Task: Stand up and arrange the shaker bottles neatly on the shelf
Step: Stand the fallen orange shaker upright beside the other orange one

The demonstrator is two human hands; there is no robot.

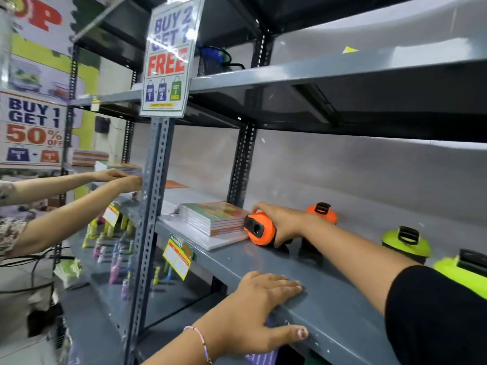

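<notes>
My right hand (280, 222) grips an orange-lidded shaker bottle (259, 227) tilted to the left on the grey shelf (329, 293), beside a stack of books. A second orange-lidded bottle (321, 212) stands upright just behind my wrist. Further right stand a lime-lidded bottle (407, 242) and another lime-lidded bottle (463, 270), partly cut off by my black sleeve. My left hand (259, 304) lies flat on the shelf's front edge, fingers spread, thumb over the lip, holding nothing.
A stack of books (213, 217) on white sheets lies left of the bottles. A perforated steel post (150, 206) carries a promo sign (168, 56). Another person's arms (79, 196) reach into the neighbouring bay. Small coloured bottles (116, 254) fill the lower shelf.
</notes>
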